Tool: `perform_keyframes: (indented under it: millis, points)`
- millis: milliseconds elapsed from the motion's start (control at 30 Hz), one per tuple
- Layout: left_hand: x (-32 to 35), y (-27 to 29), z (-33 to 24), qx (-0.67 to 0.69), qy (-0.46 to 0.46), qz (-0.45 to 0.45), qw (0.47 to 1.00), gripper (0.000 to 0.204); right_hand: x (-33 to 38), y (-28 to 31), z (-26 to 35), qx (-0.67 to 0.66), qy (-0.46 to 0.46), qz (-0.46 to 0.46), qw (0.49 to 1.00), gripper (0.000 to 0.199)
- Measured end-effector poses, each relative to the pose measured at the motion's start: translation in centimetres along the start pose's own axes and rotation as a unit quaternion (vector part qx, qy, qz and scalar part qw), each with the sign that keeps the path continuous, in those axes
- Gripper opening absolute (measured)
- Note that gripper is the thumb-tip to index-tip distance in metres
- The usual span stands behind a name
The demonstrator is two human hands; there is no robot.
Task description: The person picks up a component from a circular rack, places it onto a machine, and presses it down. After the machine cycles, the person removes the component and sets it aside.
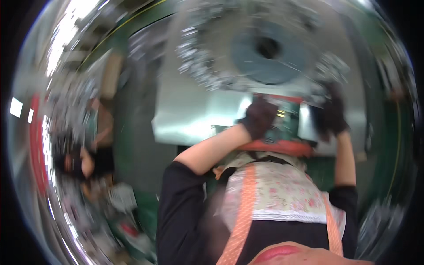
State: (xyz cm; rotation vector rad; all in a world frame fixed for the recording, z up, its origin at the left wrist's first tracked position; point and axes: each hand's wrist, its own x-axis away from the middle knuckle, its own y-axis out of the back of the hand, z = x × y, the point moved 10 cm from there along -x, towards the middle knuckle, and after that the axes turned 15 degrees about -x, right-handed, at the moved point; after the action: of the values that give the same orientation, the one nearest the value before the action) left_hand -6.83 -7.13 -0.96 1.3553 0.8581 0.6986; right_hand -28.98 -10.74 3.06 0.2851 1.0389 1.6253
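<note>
My left hand [261,116], in a dark glove, rests over the left part of a green and red tray-like fixture [276,145]. Its fingers look curled in; whatever they hold is hidden beneath them. My right hand [332,110], gloved too, is smeared by motion just beyond the fixture's right side, close to a small pile of shiny metal pieces [332,67]. How its fingers stand does not show. Between both hands the fixture's green inside has small yellow marks, too blurred to make out.
A metal-topped table [190,117] bears a grey round disc [247,55] with a dark centre hole. Several shiny metal pieces [194,55] curve around its left side. Another person's arm [87,162] shows at the left, near blurred goods and a cardboard-coloured box [111,75].
</note>
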Motion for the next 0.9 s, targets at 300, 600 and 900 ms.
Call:
perform_keyframes:
  millis: [300, 600, 900]
  points:
    - [0.4, 2.7, -1.9, -0.081, -0.059, -0.135, 0.986, 0.017, -2.3, -0.8, -26.4, -0.079, -0.227, 0.096, 0.966, 0.053]
    - [1.0, 3.0, -1.6, -0.100, -0.047, -0.189, 0.976, 0.019, -0.5, 5.3, -24.0, -0.331, -0.222, -0.175, 0.900, 0.034]
    - [0.4, 2.0, -0.7, -0.040, -0.022, -0.153, 0.987, 0.014, 4.6, 5.6, -16.6, -0.563, -0.280, -0.091, 0.772, 0.032]
